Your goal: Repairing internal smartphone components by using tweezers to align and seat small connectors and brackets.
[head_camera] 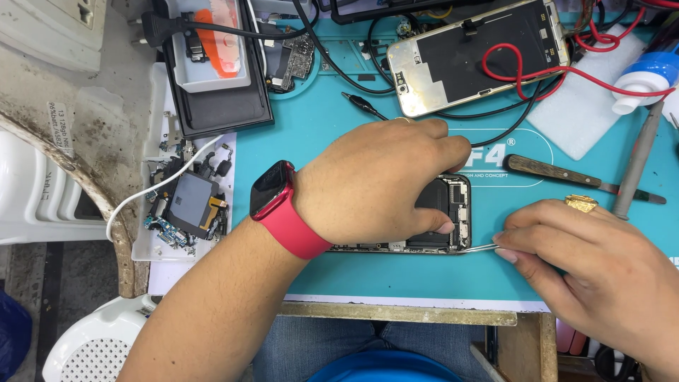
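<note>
An opened phone body [447, 212] with its inner parts bare lies on the teal work mat [396, 276]. My left hand [378, 187], with a red smartwatch [279, 205] on the wrist, lies flat over the phone and presses it down. My right hand [587, 251], wearing a gold ring, pinches thin metal tweezers [481, 247]. Their tips touch the phone's lower right corner. Most of the phone is hidden under my left hand.
A second phone back [477, 53] with red and black leads lies at the far edge. A wood-handled tool [566, 175] and a grey rod [636, 166] lie to the right. A white tray [185, 205] of small parts sits left, a dark box [216, 67] above it.
</note>
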